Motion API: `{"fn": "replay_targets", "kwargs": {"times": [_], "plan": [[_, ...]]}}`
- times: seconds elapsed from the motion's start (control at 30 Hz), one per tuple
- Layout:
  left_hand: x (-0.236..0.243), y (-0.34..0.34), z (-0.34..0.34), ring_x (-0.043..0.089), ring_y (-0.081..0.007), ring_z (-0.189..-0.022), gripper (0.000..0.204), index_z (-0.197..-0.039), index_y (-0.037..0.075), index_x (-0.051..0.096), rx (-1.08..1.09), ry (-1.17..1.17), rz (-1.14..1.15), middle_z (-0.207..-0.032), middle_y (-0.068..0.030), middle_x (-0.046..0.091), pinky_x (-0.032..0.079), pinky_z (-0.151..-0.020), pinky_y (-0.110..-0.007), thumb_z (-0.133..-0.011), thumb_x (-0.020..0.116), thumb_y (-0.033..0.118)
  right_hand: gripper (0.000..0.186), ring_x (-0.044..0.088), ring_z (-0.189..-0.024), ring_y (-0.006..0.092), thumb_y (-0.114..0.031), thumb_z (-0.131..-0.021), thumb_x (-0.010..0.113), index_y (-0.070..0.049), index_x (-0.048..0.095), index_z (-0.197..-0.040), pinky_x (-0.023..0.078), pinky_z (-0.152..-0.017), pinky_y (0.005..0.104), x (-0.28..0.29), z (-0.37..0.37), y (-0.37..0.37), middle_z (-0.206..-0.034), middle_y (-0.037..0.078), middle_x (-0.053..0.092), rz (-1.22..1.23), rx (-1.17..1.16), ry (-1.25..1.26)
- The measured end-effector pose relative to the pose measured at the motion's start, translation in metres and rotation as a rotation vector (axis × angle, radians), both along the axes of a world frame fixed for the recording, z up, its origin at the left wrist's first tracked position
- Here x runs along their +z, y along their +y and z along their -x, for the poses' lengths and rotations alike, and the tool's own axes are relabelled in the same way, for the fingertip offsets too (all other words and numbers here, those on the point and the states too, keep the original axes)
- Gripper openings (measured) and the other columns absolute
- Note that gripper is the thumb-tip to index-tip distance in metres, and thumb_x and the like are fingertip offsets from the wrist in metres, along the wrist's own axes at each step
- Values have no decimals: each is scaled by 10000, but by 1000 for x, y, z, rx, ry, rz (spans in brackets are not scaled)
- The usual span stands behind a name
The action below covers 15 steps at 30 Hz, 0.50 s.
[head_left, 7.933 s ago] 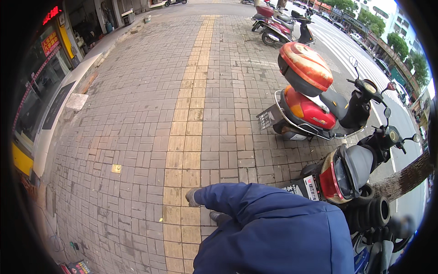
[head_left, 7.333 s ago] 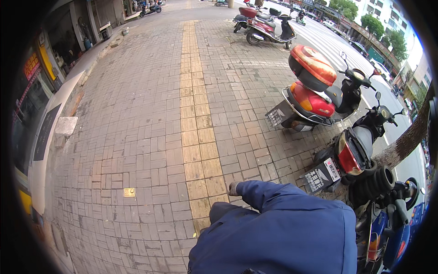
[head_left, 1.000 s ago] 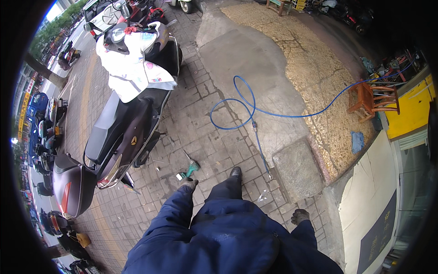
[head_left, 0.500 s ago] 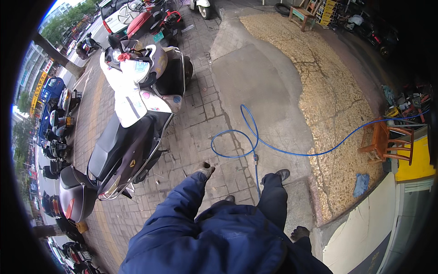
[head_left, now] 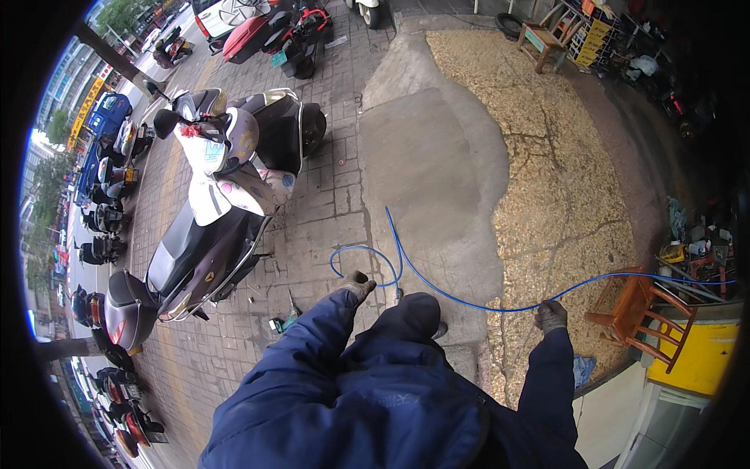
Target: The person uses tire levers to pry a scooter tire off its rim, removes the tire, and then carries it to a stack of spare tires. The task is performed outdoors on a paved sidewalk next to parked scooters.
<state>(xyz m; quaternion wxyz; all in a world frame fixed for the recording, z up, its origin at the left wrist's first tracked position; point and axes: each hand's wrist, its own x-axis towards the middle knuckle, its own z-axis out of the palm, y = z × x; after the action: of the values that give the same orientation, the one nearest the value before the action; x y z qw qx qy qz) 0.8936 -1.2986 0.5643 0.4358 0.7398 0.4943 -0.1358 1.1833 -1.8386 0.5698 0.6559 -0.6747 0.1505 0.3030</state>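
Note:
My left hand point(head_left: 359, 287), in a grey work glove with dark fingertips, hangs in front of me with nothing visible in it. Its fingers are loosely bent and partly apart. To the right, my gloved right hand point(head_left: 551, 315) is curled closed. A blue air hose point(head_left: 437, 291) loops on the paving and runs right, passing just beyond that hand in the picture; no grip on it shows. The hose's metal fitting point(head_left: 399, 295) lies close to my raised knee. A teal-green tool with a slim shaft point(head_left: 286, 319) rests on the ground left of my left forearm.
A scooter point(head_left: 207, 242) with a white front cover stands at the left, more scooters point(head_left: 100, 250) beyond it. At the right are a wooden chair point(head_left: 625, 309), a yellow panel point(head_left: 687, 352) and piled tools point(head_left: 695, 250). A small bench point(head_left: 547, 37) stands far right.
My right hand has swung forward from low beside my leg to near the hose. My knee has risen into view, and the hose appears closer. The teal-green tool now shows.

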Motion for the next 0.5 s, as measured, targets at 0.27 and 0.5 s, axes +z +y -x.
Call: {"fn": "replay_targets", "kwargs": {"times": [0.27, 0.5], "plan": [[14, -3, -147, 653, -327, -1011, 495, -1108, -11, 645, -10, 192, -10, -1057, -216, 682, 506, -885, -399, -794, 712, 367, 166, 503, -482, 228, -108, -814, 684, -104, 603, -959, 339, -402, 334, -47, -82, -77, -705, 49, 560, -263, -53, 295], [40, -15, -355, 588, -341, -1146, 569, -1189, 24, 617, -149, 180, 54, -1184, -206, 638, 454, -985, -392, -789, 667, 425, 108, 456, -568, 251, -122, -811, 535, -128, 452, -743, 293, -492, 457, -38, -49, -157, -656, 58, 435, 579, 5, 944]]}}
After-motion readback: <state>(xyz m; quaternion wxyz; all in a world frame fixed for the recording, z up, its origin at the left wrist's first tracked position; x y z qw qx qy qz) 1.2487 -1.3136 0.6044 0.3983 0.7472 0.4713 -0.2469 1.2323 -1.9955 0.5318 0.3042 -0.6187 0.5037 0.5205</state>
